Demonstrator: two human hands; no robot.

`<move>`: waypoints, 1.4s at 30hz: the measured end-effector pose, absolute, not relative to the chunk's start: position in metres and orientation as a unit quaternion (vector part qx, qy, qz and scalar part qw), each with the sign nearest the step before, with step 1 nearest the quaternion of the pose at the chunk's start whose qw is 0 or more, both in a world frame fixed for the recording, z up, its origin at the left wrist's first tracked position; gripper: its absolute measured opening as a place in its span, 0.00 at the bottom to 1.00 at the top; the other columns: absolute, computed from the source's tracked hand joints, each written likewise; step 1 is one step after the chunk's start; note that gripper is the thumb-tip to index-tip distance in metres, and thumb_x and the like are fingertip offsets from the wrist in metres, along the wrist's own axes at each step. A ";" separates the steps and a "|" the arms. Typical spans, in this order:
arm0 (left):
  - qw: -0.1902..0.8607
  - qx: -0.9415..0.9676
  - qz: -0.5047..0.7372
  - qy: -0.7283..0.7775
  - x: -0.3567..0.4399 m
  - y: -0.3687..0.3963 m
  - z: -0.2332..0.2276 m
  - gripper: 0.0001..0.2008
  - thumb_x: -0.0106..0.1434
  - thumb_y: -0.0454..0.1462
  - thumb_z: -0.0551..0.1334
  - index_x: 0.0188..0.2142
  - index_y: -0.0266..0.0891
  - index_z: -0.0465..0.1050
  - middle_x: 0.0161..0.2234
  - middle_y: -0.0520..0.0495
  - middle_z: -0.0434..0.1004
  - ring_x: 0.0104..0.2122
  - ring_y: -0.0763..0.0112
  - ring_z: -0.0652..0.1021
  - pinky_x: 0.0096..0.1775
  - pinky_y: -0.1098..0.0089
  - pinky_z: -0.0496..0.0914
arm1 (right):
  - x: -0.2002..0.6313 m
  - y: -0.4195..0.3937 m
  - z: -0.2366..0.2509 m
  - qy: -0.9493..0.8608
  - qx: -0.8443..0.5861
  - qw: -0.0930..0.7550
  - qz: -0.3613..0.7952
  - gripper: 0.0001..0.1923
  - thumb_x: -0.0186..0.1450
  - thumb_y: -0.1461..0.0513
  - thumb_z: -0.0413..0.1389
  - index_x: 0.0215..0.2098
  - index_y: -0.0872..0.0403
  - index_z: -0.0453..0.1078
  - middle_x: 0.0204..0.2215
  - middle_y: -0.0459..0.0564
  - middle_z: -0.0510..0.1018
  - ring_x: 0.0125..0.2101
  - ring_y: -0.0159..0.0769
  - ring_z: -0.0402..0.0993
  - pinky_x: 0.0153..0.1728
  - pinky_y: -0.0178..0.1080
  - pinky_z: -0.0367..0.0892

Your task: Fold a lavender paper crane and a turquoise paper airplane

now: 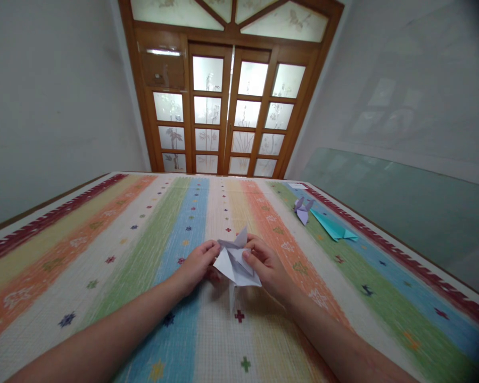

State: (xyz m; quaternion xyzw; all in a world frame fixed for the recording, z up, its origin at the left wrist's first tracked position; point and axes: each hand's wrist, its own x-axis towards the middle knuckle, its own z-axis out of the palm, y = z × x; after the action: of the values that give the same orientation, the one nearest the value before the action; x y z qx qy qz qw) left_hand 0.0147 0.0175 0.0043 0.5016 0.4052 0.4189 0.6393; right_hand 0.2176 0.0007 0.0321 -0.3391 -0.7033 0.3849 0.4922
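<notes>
A white folded paper [237,266], an origami piece with several pointed flaps, is held between my two hands just above the striped cloth [175,330]. My left hand [201,263] pinches its left edge with thumb and fingers. On the other side my right hand [265,263] grips the paper, its thumb on top and its fingers behind. One flap points up at the back, and a narrow point hangs down at the front. The fingertips under the paper are partly hidden.
To the right on the cloth lie a purple origami figure [302,210] and a teal folded paper piece [334,226]. A small white paper [297,186] rests at the far right. Beyond the bed-like surface stand wooden glass-paned doors [228,111], with a pale headboard-like panel [383,197] at right.
</notes>
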 end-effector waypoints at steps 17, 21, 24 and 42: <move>0.359 0.681 0.438 0.463 0.010 0.010 0.020 0.13 0.62 0.46 0.65 0.30 0.38 0.75 0.26 0.48 0.74 0.26 0.67 0.71 0.30 0.70 0.62 | 0.214 -0.010 0.040 -0.835 -0.358 0.405 0.106 0.06 0.68 0.64 0.53 0.38 0.49 0.72 0.45 0.55 0.77 0.46 0.45 0.73 0.46 0.47 0.68; 0.434 0.668 0.428 0.427 0.010 0.014 0.017 0.12 0.62 0.44 0.64 0.29 0.38 0.70 0.26 0.50 0.71 0.26 0.70 0.70 0.30 0.71 0.63 | 0.211 -0.009 0.038 -0.820 -0.374 0.412 0.132 0.06 0.69 0.63 0.52 0.39 0.50 0.72 0.41 0.54 0.78 0.43 0.44 0.74 0.44 0.46 0.69; 0.458 0.649 0.446 0.412 0.009 0.018 0.014 0.14 0.61 0.44 0.65 0.27 0.39 0.65 0.25 0.51 0.67 0.26 0.71 0.68 0.30 0.72 0.62 | 0.211 -0.006 0.034 -0.778 -0.421 0.428 0.183 0.07 0.70 0.61 0.52 0.37 0.51 0.72 0.34 0.51 0.78 0.35 0.40 0.74 0.36 0.42 0.69; 0.560 0.572 0.474 0.366 0.009 0.015 0.019 0.17 0.58 0.45 0.66 0.27 0.40 0.60 0.27 0.52 0.68 0.25 0.75 0.65 0.28 0.73 0.57 | 0.217 0.010 0.015 -0.665 -0.449 0.495 0.335 0.12 0.70 0.55 0.53 0.33 0.53 0.70 0.27 0.46 0.73 0.28 0.36 0.69 0.28 0.36 0.63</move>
State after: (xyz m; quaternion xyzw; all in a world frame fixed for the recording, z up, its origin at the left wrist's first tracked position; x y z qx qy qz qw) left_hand 0.0087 0.0150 0.0189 0.5725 0.3657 0.4741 0.5601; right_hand 0.2168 0.0098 0.0151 -0.4487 -0.6646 0.3352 0.4946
